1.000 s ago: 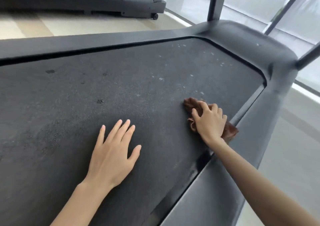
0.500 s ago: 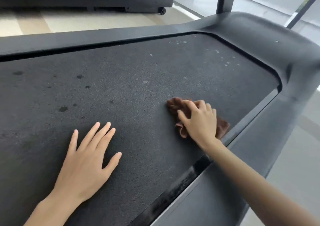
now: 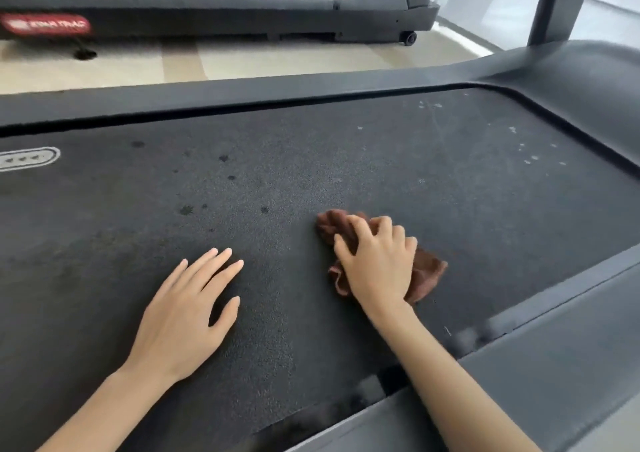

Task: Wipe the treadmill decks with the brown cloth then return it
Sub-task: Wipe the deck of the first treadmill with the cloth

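A dark treadmill deck (image 3: 311,160) fills most of the head view, with dark wet spots at centre left and pale specks at the far right. The crumpled brown cloth (image 3: 427,271) lies on the belt at centre right. My right hand (image 3: 379,264) grips the cloth with curled fingers and presses it onto the belt. My left hand (image 3: 188,308) rests flat on the belt to the left of the cloth, fingers straight and slightly spread, holding nothing.
The grey side rail (image 3: 554,358) runs along the near right edge of the deck. A second treadmill (image 3: 214,4) with a red label stands across a strip of light floor (image 3: 242,60). A grey upright post (image 3: 557,1) rises at the far right.
My right hand has dragged the cloth leftward, away from the side rail toward the middle of the belt. The view has shifted left, and the left hand stays flat on the belt.
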Demonstrator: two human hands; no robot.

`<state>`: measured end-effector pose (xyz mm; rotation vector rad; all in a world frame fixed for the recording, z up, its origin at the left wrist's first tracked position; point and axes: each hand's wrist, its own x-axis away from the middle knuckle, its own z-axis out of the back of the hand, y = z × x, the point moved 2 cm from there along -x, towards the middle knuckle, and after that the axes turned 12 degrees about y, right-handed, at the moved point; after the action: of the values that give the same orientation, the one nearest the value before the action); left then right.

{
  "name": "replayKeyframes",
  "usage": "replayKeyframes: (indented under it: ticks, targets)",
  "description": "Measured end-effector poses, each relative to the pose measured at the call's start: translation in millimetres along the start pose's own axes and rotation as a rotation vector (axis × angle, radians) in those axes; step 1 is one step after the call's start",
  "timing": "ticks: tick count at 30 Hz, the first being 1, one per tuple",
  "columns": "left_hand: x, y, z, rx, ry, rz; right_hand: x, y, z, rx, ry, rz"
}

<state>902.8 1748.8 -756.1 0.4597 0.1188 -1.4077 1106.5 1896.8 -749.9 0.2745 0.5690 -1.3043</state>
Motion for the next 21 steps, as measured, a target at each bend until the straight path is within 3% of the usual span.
replayKeyframes:
  ticks: [3,6,10,12,18,21]
  targets:
    - [1,0,2,-0.018,0.014,0.039,22,-34,8,-0.187,-0.021,0.243]
    - [7,2,1,-0.03,0.038,0.065,14,-3,12,-0.234,-0.05,0.377]
    - [8,0,1,-0.012,0.042,0.076,-24,64,3,-0.027,-0.072,-0.145]
    - [7,3,2,-0.004,0.043,0.099,-24,45,-1,0.059,-0.079,-0.226]
    - [8,-2,0,0.034,0.053,0.204,15,-93,-2,-0.179,-0.132,0.205]
    - [9,-5,0,0.037,0.055,0.221,26,-101,7,-0.281,-0.155,0.386]
